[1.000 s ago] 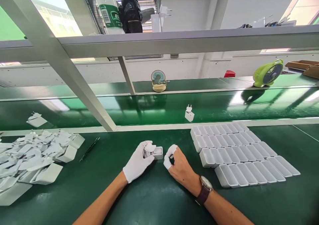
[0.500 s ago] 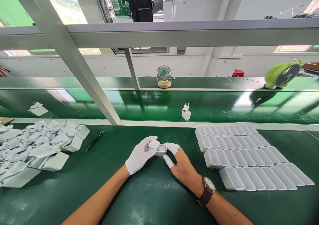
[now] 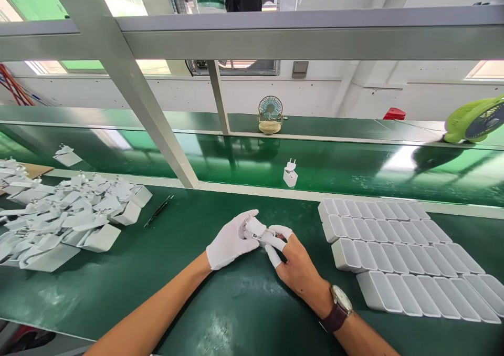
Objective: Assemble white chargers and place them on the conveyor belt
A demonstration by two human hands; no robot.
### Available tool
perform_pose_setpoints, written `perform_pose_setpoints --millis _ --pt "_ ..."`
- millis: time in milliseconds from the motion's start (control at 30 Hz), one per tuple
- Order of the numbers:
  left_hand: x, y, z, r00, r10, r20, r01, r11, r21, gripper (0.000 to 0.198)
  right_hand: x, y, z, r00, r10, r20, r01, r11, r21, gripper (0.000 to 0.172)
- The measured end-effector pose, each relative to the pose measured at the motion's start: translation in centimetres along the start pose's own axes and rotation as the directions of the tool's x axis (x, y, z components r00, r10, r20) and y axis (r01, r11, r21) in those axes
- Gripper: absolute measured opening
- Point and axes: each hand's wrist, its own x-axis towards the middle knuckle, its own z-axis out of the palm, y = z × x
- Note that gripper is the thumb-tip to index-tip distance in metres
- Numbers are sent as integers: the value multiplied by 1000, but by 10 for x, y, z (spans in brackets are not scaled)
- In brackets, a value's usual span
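Note:
My left hand [image 3: 232, 244], in a white glove, closes around a small white plastic charger part [image 3: 256, 227] above the green bench. My right hand [image 3: 297, 261] has white covers on its fingertips and a wristwatch on the wrist. Its fingers meet the left hand at the charger part, thumb below and fingers across it. A small dark reddish spot shows between the right fingers; what it is I cannot make out. The fingers partly hide the part's lower body.
Rows of open white plastic housings [image 3: 388, 293] stand at right. A heap of white charger pieces [image 3: 74, 214] lies at left, beside a black pen [image 3: 159, 211]. On the green belt [image 3: 354, 172] sits a white charger [image 3: 290, 175]. Farther back are two fans [image 3: 270, 114].
The right fingers have closed in across the white part, which now sits tilted between both hands. Earlier its boxy housing showed plainly between them. The whole view has shifted and turned slightly.

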Motion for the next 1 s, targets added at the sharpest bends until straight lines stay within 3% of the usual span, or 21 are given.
perform_pose_setpoints --millis 167,367,667,1000 --pt "0 -3 1 1000 -17 21 18 1000 -11 74 2 -2 0 1000 -4 29 5 999 -40 48" --pt "1 -2 -1 999 -42 29 39 995 93 74 0 -1 0 998 13 54 -11 999 -33 51" --pt "4 7 3 992 -103 69 102 994 27 78 1 -5 -4 994 41 101 -42 999 13 54" --pt "10 -2 -2 992 -101 82 98 994 41 84 0 -2 -2 996 20 88 -21 1000 8 56"
